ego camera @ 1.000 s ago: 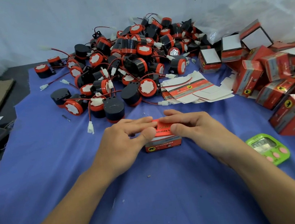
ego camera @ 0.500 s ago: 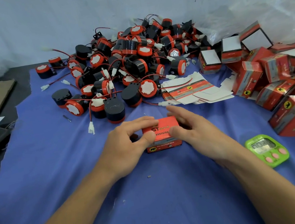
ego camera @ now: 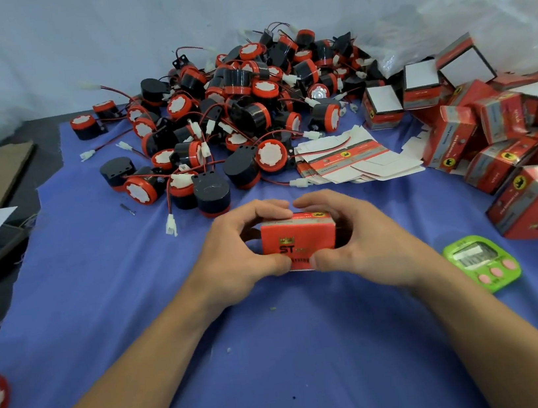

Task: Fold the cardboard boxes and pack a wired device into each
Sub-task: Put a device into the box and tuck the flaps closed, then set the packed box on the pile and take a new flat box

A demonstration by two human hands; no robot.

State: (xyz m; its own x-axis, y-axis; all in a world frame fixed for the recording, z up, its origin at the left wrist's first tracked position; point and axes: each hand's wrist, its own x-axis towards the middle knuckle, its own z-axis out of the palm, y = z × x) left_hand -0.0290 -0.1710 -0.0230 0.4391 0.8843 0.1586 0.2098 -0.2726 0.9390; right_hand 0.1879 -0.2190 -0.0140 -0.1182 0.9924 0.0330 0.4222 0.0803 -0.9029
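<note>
Head view: the small red cardboard box (ego camera: 298, 238), over the blue cloth (ego camera: 107, 295) near the middle, is gripped between left hand (ego camera: 233, 255) and right hand (ego camera: 364, 242), fingers curled over its top edge; light and thin-walled, probably crushable, so better held by its edges.

left hand (ego camera: 240, 253) and right hand (ego camera: 359, 239) grip a red box (ego camera: 298, 239) over the blue cloth (ego camera: 101, 296).
</note>
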